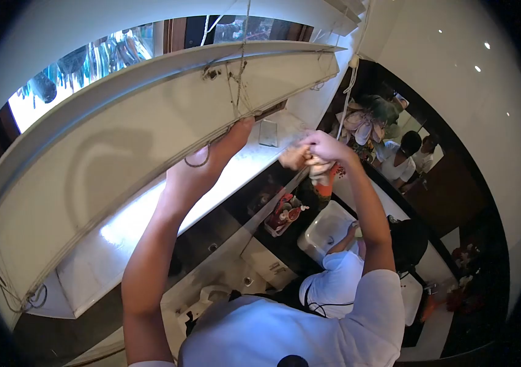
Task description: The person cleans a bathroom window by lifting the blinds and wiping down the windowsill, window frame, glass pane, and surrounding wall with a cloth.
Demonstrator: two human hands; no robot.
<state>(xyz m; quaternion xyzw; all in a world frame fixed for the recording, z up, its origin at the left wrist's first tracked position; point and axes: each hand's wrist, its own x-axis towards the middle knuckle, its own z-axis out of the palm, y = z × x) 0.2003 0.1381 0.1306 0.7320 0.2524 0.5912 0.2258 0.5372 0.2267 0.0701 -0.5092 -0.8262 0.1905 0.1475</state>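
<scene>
A wide white window blind (132,128) with cords hangs in front of me, tilted, its slats gathered at the lower edge. My left hand (214,156) is at that lower edge, its thumb against the slats near a cord; the other fingers are mostly hidden. It appears closed on the blind. To the right, my right hand (327,145) is closed around a crumpled, brownish cloth (320,170), partly smeared by motion. This hand is over the end of the white window sill (162,211), apart from the blind.
Below are a white sink (324,229), a tray of red items (285,214) and a dark counter. A person in a white shirt (334,278) leans at the sink. Large flowers (361,122) stand before a mirror (425,159). A toilet (211,296) is lower down.
</scene>
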